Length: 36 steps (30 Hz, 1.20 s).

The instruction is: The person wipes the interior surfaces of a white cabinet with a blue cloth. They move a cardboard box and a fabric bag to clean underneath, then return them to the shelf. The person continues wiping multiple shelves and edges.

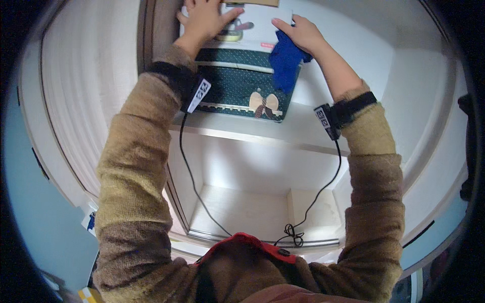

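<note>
At the top of the view, a white printed cardboard box [261,32] sits above a dark green dotted fabric storage box [231,81] with a bow on its front. My left hand [204,19] rests with spread fingers against the printed box's left part. At that box's right edge is my right hand [301,34], holding a crumpled blue cloth [284,60] that hangs down over the green box's right side. The right fingertips are partly hidden behind the box edge and the cloth.
Both boxes are on a white cabinet shelf [314,125]. Below it lies a lower compartment [238,204] with a sliding-door track along its front. A cabinet side panel [146,41] stands close at left. Black cables [189,166] run from both wrist straps towards my chest.
</note>
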Each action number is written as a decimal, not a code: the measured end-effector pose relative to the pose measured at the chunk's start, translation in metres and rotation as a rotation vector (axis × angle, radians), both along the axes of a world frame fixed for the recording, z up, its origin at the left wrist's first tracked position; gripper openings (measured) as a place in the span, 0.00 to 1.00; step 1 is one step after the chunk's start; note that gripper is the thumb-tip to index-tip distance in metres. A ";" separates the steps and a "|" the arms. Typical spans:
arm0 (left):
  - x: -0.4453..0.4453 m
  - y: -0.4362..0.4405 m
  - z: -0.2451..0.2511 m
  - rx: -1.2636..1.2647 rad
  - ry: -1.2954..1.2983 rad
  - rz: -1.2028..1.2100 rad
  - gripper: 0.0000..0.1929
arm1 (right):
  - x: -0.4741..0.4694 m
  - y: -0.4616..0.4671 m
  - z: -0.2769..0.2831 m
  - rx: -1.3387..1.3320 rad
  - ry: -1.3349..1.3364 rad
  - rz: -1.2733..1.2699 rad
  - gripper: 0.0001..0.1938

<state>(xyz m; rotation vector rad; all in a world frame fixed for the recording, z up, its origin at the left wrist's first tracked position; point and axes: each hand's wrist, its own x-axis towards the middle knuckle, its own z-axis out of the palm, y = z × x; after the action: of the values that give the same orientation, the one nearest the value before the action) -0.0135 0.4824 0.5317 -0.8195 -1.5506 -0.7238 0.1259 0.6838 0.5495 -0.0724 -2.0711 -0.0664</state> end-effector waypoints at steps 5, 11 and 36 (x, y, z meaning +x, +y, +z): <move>-0.007 -0.002 0.012 -0.037 0.013 0.123 0.39 | 0.038 -0.029 -0.004 -0.090 0.093 0.031 0.31; 0.054 -0.016 -0.057 -0.007 0.596 -0.039 0.23 | 0.224 -0.025 -0.125 -0.042 0.532 0.225 0.21; 0.139 -0.141 -0.371 0.112 -1.320 -0.658 0.25 | 0.260 0.158 -0.672 -2.239 0.723 0.261 0.30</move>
<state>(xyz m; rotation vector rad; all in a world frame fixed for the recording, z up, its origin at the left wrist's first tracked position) 0.1259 0.3417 0.1607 -0.7826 -2.3282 -2.0969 0.3863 0.8419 -0.1220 -0.9490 -0.5225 2.0206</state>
